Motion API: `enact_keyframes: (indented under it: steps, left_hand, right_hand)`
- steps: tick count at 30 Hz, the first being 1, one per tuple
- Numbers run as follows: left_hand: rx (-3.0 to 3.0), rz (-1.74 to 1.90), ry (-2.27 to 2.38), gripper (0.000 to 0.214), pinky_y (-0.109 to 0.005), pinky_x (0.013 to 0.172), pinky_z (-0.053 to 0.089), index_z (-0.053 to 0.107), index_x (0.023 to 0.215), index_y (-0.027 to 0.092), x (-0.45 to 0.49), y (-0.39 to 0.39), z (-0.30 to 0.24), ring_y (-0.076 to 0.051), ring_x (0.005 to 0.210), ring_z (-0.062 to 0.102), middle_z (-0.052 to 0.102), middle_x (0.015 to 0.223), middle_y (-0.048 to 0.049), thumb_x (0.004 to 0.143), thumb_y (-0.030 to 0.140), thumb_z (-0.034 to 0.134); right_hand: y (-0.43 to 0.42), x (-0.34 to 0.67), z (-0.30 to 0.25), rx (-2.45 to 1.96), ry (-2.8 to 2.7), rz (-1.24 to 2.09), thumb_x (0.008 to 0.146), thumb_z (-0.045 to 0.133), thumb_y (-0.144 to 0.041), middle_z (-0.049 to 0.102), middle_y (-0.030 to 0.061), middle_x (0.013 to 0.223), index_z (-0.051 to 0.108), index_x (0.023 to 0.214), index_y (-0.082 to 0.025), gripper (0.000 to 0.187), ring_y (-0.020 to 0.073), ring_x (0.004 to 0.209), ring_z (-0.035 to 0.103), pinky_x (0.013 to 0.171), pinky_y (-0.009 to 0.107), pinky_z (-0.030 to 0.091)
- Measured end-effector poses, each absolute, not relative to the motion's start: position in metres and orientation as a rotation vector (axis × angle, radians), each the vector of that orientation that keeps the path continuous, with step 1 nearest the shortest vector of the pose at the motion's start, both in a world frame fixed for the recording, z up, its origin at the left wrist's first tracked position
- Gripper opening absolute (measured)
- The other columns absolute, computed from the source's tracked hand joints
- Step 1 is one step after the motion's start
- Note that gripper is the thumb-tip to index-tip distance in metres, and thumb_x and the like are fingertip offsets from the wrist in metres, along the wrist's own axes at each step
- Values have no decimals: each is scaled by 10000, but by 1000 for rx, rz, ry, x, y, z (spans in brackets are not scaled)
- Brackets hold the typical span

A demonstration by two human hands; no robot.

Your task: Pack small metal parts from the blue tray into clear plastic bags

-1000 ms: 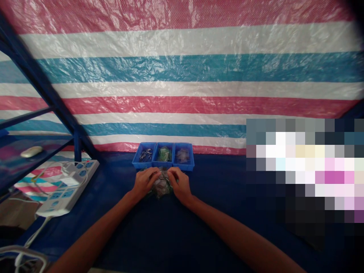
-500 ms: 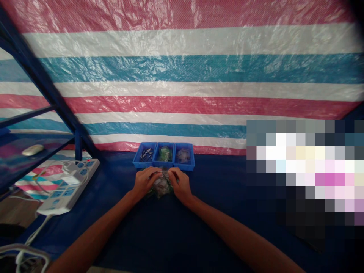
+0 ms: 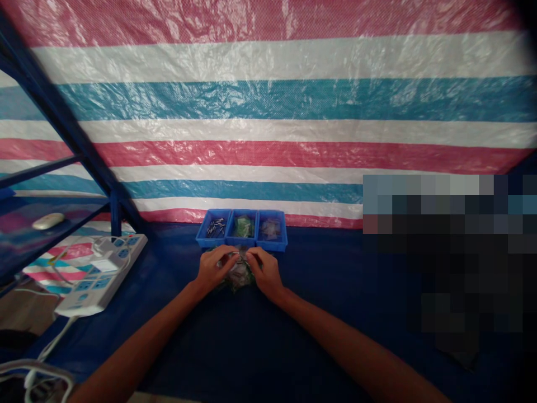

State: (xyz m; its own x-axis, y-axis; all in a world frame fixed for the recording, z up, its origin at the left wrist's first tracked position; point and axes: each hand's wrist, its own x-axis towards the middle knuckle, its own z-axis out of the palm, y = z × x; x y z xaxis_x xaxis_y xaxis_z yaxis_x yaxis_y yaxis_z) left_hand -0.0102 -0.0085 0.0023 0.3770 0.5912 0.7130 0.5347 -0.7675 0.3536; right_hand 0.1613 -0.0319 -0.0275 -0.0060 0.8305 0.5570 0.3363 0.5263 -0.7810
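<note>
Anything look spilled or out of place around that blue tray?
Nothing stands out: the blue tray holds its contents in three compartments, and the left hand and right hand hold a crumpled plastic packet before it.

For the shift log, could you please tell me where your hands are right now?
Left hand, right hand closed on crumpled clear plastic bag, green inside. Blue three-compartment tray just beyond.

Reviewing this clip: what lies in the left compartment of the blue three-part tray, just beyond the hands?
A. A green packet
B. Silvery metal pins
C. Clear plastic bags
B: the left compartment of the blue tray holds a small cluster of silvery metal pins, while a green packet sits in the middle one.
</note>
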Motion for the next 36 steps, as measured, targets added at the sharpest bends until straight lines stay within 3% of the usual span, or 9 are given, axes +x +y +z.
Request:
enact_keyframes:
  steps: [9, 12, 17, 21, 31, 36]
  left_hand:
    - [2493, 1456, 1162, 65, -209, 606, 513, 603, 832, 162, -11, -12, 3, -112, 585, 640, 719, 781, -32, 799, 213, 581]
    - [2502, 1497, 1183, 47, -205, 585, 504, 587, 808, 160, -10, -11, 4, -109, 578, 636, 708, 747, -29, 795, 204, 575]
    - [2473, 1523, 1171, 70, -192, 556, 485, 536, 747, 164, -9, -11, 5, -82, 557, 611, 708, 883, -55, 805, 200, 555]
    - [2451, 1516, 1164, 79, -189, 549, 482, 522, 738, 166, -9, -9, 2, -85, 547, 616, 718, 838, -43, 807, 194, 552]
    - [2508, 1470, 1246, 125, -194, 582, 493, 610, 871, 158, -12, -5, -2, -86, 544, 601, 708, 789, -29, 847, 268, 557]
    - [2593, 1449, 1120, 180, -236, 691, 519, 641, 983, 161, -12, -4, -1, -128, 708, 643, 699, 857, -54, 875, 256, 532]
  right_hand:
    - [-33, 161, -24, -1006, -1557, 526, 931, 386, -288, 611, 37, 802, 624, 887, -176, 267, 150, 747, 560, 694, 243, 412]
    - [-33, 161, -26, -1005, -1544, 540, 929, 386, -278, 616, 40, 816, 622, 897, -176, 259, 152, 755, 569, 673, 239, 418]
    - [-33, 161, -28, -1011, -1526, 561, 931, 381, -283, 616, 43, 827, 618, 912, -179, 260, 155, 757, 575, 649, 238, 423]
    - [-33, 161, -28, -1014, -1522, 573, 934, 374, -296, 614, 44, 829, 617, 915, -179, 271, 156, 763, 575, 644, 237, 425]
    - [-35, 161, -26, -1018, -1515, 583, 933, 372, -288, 618, 43, 832, 614, 912, -176, 267, 154, 766, 578, 658, 237, 427]
    - [-34, 161, -26, -1023, -1524, 573, 932, 372, -296, 622, 45, 829, 619, 912, -176, 275, 157, 763, 581, 663, 244, 433]
